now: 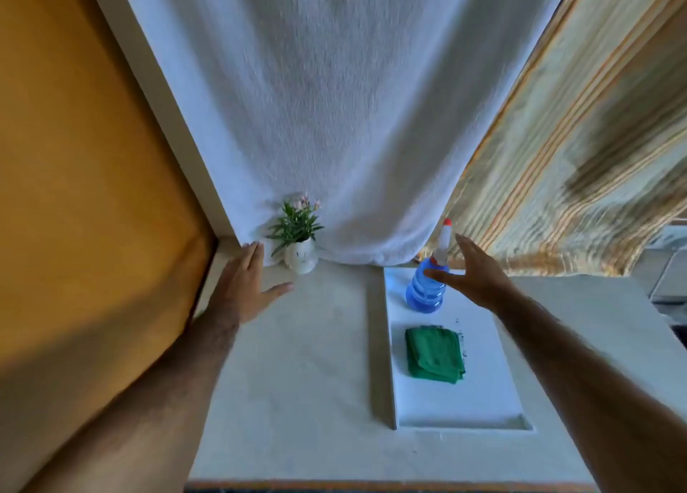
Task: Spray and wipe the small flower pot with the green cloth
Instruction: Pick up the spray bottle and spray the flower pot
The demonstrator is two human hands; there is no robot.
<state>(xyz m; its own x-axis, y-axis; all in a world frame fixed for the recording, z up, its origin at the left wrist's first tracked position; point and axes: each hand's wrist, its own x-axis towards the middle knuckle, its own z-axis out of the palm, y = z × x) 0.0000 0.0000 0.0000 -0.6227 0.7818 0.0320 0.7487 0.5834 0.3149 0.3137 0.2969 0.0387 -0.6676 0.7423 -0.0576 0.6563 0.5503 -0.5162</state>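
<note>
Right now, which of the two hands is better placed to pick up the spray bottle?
The right hand. It is open right beside the spray bottle on the white tray, its thumb across the bottle. The left hand is open by the flower pot, far from the bottle.

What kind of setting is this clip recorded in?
Probably a room in a home, at a ledge or counter by a window. A white curtain and a striped drape hang behind the pale counter, where a small flower pot stands beside an orange wall.
</note>
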